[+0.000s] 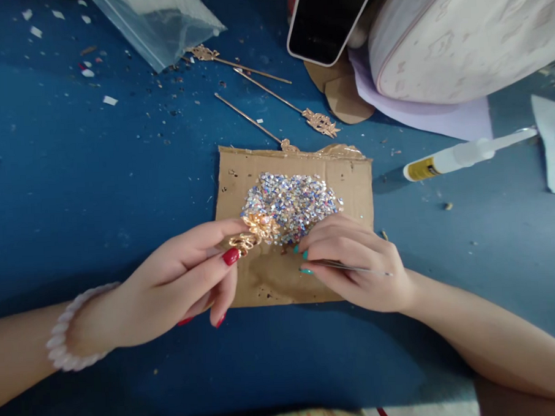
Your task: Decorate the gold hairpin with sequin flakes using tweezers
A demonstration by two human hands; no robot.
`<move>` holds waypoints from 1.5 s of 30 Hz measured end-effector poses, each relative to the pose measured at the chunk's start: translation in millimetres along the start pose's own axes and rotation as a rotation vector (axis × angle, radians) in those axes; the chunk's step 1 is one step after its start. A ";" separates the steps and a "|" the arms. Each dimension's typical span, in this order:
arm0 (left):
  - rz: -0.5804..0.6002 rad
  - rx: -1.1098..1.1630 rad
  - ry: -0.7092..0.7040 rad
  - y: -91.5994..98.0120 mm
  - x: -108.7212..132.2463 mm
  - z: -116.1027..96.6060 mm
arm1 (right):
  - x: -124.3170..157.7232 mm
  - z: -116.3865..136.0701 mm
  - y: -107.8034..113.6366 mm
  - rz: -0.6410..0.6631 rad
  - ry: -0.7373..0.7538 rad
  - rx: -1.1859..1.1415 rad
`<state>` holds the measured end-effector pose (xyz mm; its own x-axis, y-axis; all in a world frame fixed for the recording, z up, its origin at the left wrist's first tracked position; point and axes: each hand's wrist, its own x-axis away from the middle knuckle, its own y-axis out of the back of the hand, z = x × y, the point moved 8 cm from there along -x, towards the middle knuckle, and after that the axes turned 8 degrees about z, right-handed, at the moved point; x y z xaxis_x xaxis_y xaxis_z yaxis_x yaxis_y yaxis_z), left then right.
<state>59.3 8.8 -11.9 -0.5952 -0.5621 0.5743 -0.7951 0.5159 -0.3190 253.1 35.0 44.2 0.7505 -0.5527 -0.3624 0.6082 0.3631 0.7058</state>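
Chips on cardboard, bottle to its right, pins and phone behind

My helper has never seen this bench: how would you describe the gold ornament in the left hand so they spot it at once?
On the blue table, find the brown cardboard bearing a glittering heap of flakes. At the heap's lower-left edge in the picture, the red-nailed left hand pinches the gold ornament. Unlike the gold pins lying beyond, it is held between fingertips.
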 end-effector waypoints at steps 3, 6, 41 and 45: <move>-0.064 -0.036 -0.021 3.7 0.7 -6.0 | -0.3 -0.1 -0.9 0.008 0.006 -0.001; -0.095 -0.062 -0.047 5.6 1.1 -10.2 | -0.5 1.0 -1.8 0.016 0.012 0.008; -0.082 -0.028 -0.025 2.1 -0.1 -6.6 | -1.1 1.8 0.3 0.027 0.016 -0.004; -0.105 -0.045 -0.025 1.4 0.9 -8.5 | -1.5 2.4 0.2 0.026 0.020 0.003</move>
<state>58.6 14.5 -5.4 -0.5121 -0.6301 0.5837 -0.8473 0.4818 -0.2233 251.5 34.1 46.3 0.7714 -0.5278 -0.3556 0.5873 0.3752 0.7171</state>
